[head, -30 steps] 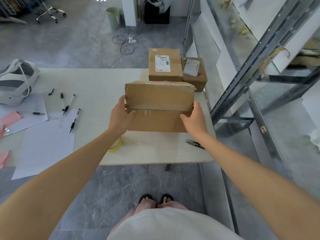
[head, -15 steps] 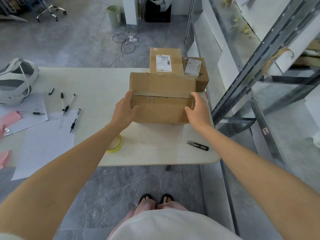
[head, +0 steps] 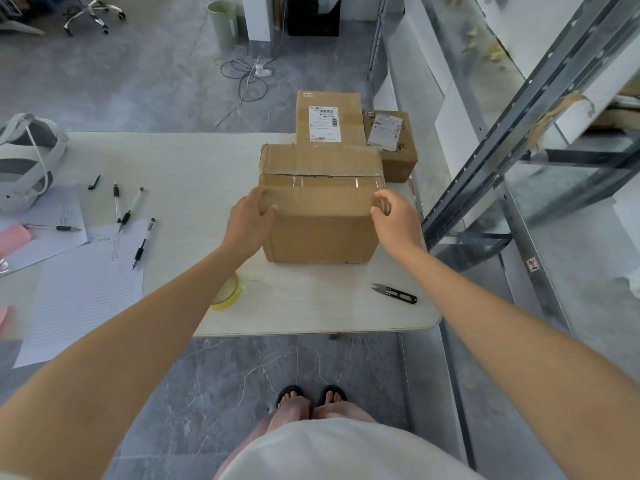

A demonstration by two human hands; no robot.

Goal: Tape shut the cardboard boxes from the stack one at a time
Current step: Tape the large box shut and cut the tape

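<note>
Tape roll [head: 227,292] sat by the counter [head: 194,168] front edge, nearest our left grip [head: 251,216], which clasped the box [head: 320,216] at its left end. Box lay toward the right edge, long axis left-right, between our grips. Right grip [head: 391,211] clasped its right end.
</note>
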